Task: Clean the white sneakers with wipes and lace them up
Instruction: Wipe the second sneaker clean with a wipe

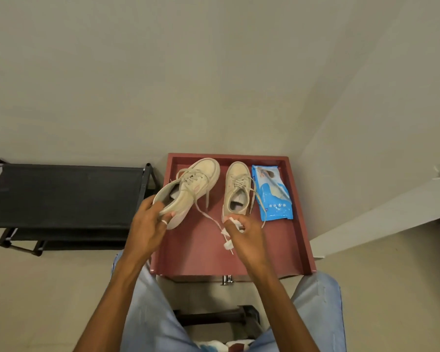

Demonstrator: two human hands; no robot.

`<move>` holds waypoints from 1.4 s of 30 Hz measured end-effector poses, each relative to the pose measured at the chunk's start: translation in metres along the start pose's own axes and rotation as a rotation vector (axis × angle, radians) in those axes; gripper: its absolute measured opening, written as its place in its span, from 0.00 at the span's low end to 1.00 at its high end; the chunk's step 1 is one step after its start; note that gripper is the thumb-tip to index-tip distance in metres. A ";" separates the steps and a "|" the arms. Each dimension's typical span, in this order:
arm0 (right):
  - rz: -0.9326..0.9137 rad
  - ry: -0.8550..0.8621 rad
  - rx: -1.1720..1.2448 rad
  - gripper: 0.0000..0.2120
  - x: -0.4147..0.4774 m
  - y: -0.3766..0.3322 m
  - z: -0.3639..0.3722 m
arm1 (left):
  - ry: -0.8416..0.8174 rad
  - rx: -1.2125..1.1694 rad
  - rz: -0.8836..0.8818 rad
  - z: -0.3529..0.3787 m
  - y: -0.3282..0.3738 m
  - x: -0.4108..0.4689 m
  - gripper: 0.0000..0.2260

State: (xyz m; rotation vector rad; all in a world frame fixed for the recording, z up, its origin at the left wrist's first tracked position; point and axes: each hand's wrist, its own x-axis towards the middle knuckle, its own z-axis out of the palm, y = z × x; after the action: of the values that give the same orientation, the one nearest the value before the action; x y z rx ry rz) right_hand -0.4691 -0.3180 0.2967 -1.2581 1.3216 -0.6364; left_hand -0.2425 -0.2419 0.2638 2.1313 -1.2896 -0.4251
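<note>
Flanking sneakers [238, 174]: black rack [61, 194] L, wipes pack [273, 196] R.

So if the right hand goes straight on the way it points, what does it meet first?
Probably the heel of the sneaker standing on the tray, right ahead of the right hand and its wipe, though depth is unclear.

A red bench [201, 250] with a raised rim carries one white sneaker [236, 189] toward its far side, with a blue wipes pack [274, 199] just right of it.
</note>
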 end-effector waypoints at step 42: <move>-0.204 -0.348 -0.493 0.10 0.050 -0.216 0.004 | -0.246 -0.083 0.319 -0.059 0.022 -0.041 0.12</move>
State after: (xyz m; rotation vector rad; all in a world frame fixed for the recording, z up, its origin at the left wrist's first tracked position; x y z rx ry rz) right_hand -0.3910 -0.4229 0.4764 -1.8282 1.0963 -0.2109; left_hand -0.2445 -0.1939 0.3219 1.8036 -1.6860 -0.6055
